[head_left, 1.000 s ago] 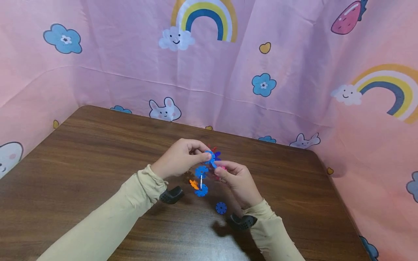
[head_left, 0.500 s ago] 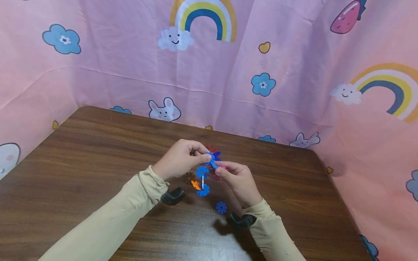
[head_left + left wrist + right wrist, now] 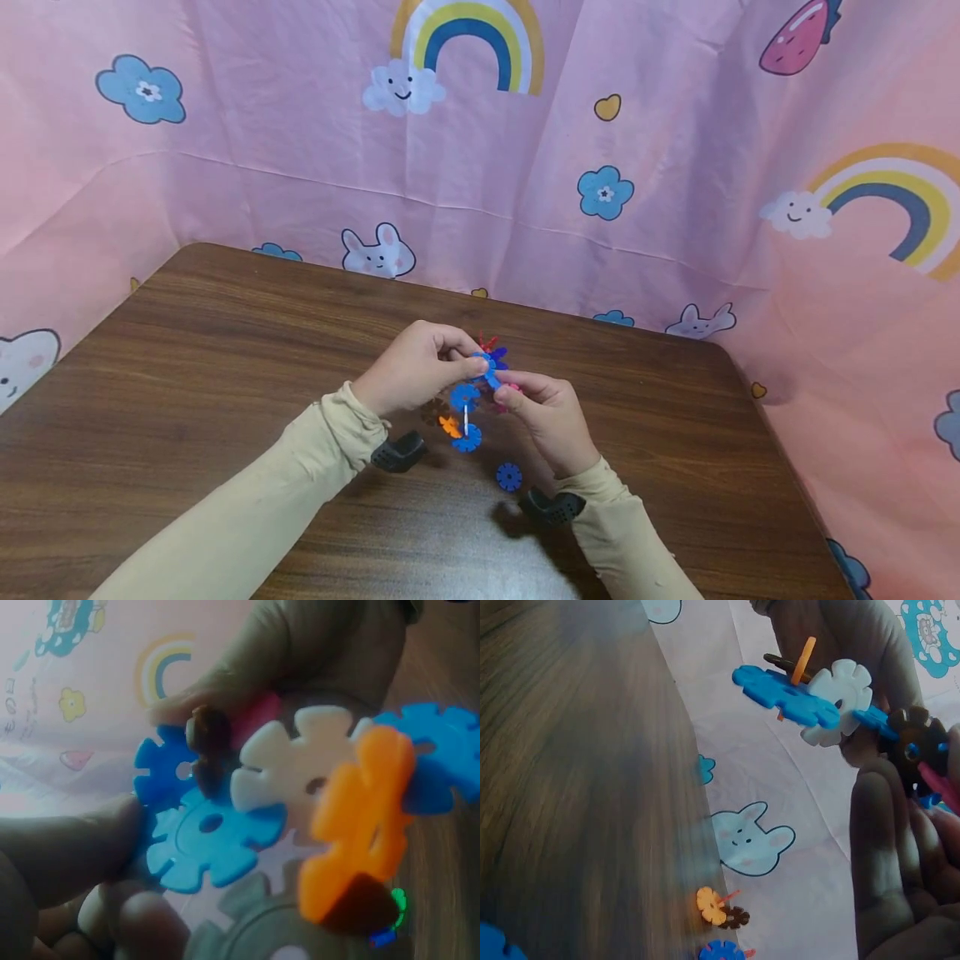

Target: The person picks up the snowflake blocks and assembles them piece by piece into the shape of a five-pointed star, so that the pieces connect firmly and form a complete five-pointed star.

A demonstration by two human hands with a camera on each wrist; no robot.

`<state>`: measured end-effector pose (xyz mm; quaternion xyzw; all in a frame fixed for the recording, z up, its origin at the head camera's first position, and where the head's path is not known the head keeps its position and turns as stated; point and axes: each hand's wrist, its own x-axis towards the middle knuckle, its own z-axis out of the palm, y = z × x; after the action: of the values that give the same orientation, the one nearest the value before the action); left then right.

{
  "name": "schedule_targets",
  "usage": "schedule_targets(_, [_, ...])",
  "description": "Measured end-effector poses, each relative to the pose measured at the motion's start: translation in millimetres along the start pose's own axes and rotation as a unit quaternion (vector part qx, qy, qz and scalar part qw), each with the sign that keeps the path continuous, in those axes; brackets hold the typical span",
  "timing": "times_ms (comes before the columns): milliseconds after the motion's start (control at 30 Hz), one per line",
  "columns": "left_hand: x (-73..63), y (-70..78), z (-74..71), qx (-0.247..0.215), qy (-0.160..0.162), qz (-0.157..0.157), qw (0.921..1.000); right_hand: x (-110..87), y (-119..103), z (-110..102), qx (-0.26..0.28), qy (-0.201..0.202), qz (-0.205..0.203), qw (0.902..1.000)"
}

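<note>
Between my hands is a joined group of notched plastic snowflake discs. My left hand [image 3: 420,367] pinches a blue snowflake disc [image 3: 485,363] with thumb and fingers. My right hand [image 3: 547,421] grips the group's right side, by a pink disc [image 3: 513,387]. Below the left fingers hang another blue disc [image 3: 465,397], a white disc [image 3: 289,761] seen edge-on from the head, an orange disc [image 3: 360,832] and a lower blue disc [image 3: 467,439]. A brown disc [image 3: 913,750] sits among the fingers in the right wrist view. Fingers partly hide where the pieces join.
A loose blue disc [image 3: 508,477] lies on the brown wooden table [image 3: 247,333], left of the right wrist's black band [image 3: 553,507]. Red pieces [image 3: 488,342] show beyond the hands. The right wrist view has orange and brown discs [image 3: 710,906] at the table edge. A pink patterned curtain [image 3: 510,167] surrounds the table.
Both hands keep their hold, close together. My left hand and the hanging discs have shifted very slightly to the right.
</note>
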<state>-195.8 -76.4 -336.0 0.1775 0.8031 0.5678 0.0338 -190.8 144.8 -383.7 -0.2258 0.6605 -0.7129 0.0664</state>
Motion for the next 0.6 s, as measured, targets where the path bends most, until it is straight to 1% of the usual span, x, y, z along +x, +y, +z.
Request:
schedule_targets(100, [0.1,-0.3,2.7,0.0,0.005,0.004,1.0,-0.2,0,0,0.003,0.006,-0.003,1.0])
schedule_targets(200, [0.0,0.2,4.1,-0.004,0.008,-0.004,1.0,-0.4,0,-1,0.005,0.01,-0.002,0.9999])
schedule_targets(267, [0.1,-0.3,3.8,-0.008,0.009,-0.01,0.9999,-0.2,0,-1,0.004,0.014,0.002,0.9999])
schedule_targets(400, [1.8,-1.1,2.4,-0.013,0.011,-0.006,0.9998,0.5,-2,-1,-0.004,0.027,0.006,0.9996])
schedule_targets(500, [2.7,-1.6,0.0,-0.016,0.015,0.005,0.9997,2.3,-6,0,-0.01,0.048,0.016,0.9987])
schedule_targets(600, [3.0,-2.8,-1.9,-0.032,0.027,0.003,0.9991,5.0,-10,0,0.001,0.085,0.03,0.9959])
